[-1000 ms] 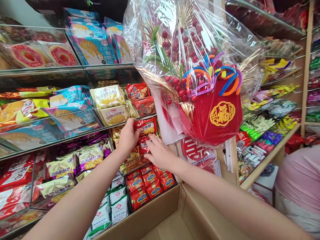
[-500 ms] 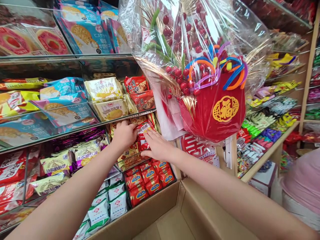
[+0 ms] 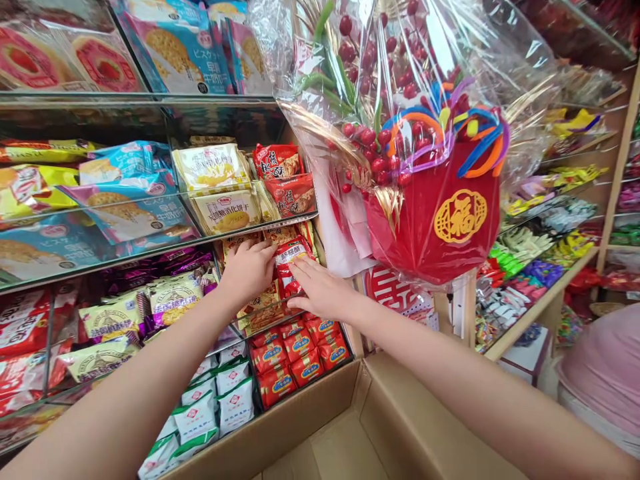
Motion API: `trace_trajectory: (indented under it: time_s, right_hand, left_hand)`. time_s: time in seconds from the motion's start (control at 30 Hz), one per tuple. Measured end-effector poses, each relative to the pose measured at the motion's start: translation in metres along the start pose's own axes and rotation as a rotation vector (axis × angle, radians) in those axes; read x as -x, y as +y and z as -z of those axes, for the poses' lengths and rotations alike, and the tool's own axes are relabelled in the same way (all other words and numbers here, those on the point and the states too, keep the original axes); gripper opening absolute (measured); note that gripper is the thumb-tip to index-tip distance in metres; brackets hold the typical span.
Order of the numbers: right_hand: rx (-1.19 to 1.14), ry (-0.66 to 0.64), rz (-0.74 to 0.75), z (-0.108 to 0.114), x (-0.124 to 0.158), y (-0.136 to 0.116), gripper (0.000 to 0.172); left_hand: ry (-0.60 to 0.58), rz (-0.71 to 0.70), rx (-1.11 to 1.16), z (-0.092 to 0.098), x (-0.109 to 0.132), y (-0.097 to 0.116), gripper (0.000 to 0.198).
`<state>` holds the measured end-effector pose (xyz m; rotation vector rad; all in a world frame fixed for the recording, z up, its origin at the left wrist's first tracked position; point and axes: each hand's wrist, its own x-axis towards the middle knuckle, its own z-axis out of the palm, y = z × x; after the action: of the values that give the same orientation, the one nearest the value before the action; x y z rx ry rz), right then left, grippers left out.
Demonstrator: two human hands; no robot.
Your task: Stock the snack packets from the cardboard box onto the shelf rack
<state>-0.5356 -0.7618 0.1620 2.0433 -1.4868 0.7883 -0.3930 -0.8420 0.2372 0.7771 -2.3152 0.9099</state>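
Note:
Both of my hands reach into a shelf compartment of wrapped biscuits below the middle glass shelf. My left hand [image 3: 251, 270] lies over the packets on the left side, palm down, its fingers apart and slightly bent. Beside it, my right hand [image 3: 323, 290] is stretched out with flat fingers touching a red and white biscuit packet [image 3: 291, 257]. That packet lies on top between the two hands, partly covered by my fingers. More brown and gold biscuit packets [image 3: 260, 319] show beneath and in front of my hands.
An open cardboard box [image 3: 320, 423] stands below the shelf, under my forearms. Small red packets [image 3: 300, 360] and white-green packets [image 3: 215, 413] fill the lower bins. A wrapped red flower arrangement [image 3: 430, 213] hangs close above my right arm. A person in pink [image 3: 605, 373] is at the right edge.
The view has shifted slightly, so the flower arrangement appears farther right. Both hands stay at the same packets, with my left hand's fingers a little more extended.

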Motion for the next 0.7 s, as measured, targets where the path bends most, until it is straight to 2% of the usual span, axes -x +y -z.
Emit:
trace_trajectory:
  time_s: [0.17,0.3,0.53,0.7]
  right_hand:
    - [0.021,0.002,0.134,0.003,-0.005,0.010,0.070]
    - [0.034,-0.005,0.086,0.004,-0.007,0.001,0.072]
    - [0.043,0.010,-0.007,-0.006,0.002,-0.008,0.077]
    - [0.049,0.038,-0.022,-0.016,0.002,-0.007,0.088]
  left_hand:
    - [-0.039,-0.050,0.015,-0.007,-0.014,-0.011,0.033]
    - [-0.033,-0.039,0.018,-0.009,-0.017,-0.010,0.033]
    - [0.018,-0.045,0.000,-0.005,0.005,0.005,0.051]
    - [0.004,-0.029,-0.017,-0.010,0.016,0.010,0.051]
